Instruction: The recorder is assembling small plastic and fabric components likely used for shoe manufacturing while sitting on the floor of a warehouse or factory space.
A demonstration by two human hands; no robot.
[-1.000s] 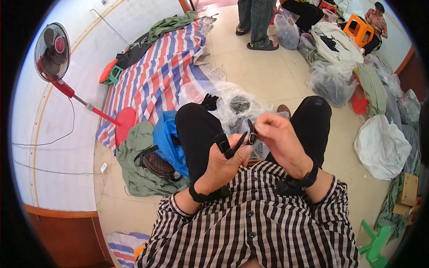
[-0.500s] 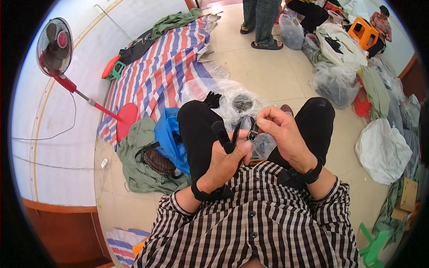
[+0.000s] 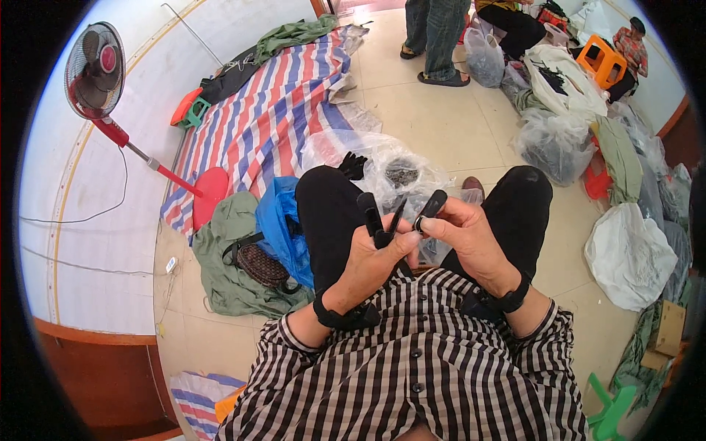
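1. The blue plastic bag (image 3: 278,220) lies on the floor against the person's left knee; every place below is taken from it.
2. Right of the blue bag, past that knee, the left hand (image 3: 373,259) grasps black pieces (image 3: 370,213) between thumb and fingers; they stick up, one broad, one narrow and pointed. Whether they are joined, I cannot tell.
3. Farther right of the bag, the right hand (image 3: 474,237) pinches a black strip (image 3: 434,203) between thumb and bent fingers. A small shiny ring (image 3: 418,223) sits at the strip's lower end, near the left fingertips.
4. Directly left of the bag, a green cloth (image 3: 220,287) is spread, with a brown woven bag (image 3: 261,266) on it.
5. Beyond the bag lies a striped sheet (image 3: 257,110); the red fan (image 3: 95,70) stands to the left.
6. Beyond and right of the bag are clear plastic bags (image 3: 419,173) and a black bundle (image 3: 354,166).
7. Well right of the bag lies a white sack (image 3: 631,257).
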